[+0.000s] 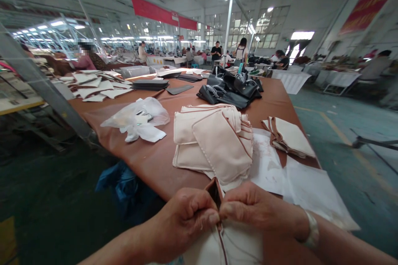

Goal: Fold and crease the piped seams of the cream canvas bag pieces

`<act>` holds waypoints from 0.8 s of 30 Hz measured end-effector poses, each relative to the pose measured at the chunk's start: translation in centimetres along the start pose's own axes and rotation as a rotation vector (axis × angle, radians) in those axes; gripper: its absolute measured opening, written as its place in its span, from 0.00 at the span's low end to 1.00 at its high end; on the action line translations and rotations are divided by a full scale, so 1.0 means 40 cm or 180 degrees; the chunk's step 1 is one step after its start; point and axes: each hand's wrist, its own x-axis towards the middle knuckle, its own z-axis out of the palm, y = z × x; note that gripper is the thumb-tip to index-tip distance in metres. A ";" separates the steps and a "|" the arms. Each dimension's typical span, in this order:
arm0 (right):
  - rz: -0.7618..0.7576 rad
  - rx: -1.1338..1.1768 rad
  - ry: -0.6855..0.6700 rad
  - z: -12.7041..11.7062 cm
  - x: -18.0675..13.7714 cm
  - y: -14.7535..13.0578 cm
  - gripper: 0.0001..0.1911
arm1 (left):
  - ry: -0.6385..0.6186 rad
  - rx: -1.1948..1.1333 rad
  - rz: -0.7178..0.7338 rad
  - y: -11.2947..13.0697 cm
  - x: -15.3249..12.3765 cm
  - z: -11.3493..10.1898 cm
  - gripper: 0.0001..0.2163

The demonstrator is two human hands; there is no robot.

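Observation:
Near the bottom middle, my left hand (191, 215) and my right hand (248, 207) pinch the two edges of a cream fabric piece (231, 242) with brown trim. The thumbs almost meet over its seam. A brown inner face shows where the piece gapes above my fingers. Loose threads hang over its right half. Just beyond my hands lies a stack of cream panels (214, 140) with brown edging. To its right rests a smaller pile of folded cream pieces (290, 134).
A brown-covered table (146, 153) bears a plastic bag (139, 116), black leather pieces (231, 89), dark flat panels (151, 84) and cream cut pieces (99, 85). White sheets (314, 186) lie at right. A metal post (40, 74) stands left. Several people work farther back.

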 end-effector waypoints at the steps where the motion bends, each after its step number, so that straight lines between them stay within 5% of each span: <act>1: -0.0045 -0.0046 -0.0053 0.001 0.004 0.002 0.24 | 0.0062 -0.0033 0.0039 0.003 -0.001 0.002 0.20; 9: -0.0159 0.1604 0.0207 0.066 0.004 0.069 0.22 | 0.0212 -0.1649 -0.0194 -0.039 0.004 0.044 0.22; 15: -0.0379 0.0814 0.0362 0.036 -0.016 0.046 0.20 | -0.0149 -0.1434 -0.0158 -0.003 0.018 -0.005 0.26; 20: -0.0512 0.0130 0.0501 0.031 -0.020 0.029 0.19 | -0.0515 -0.1546 -0.0602 0.033 0.024 -0.006 0.19; 24: -0.0314 0.0811 0.0741 0.058 -0.010 0.048 0.22 | -0.0116 -0.1346 -0.0187 0.019 0.034 0.030 0.22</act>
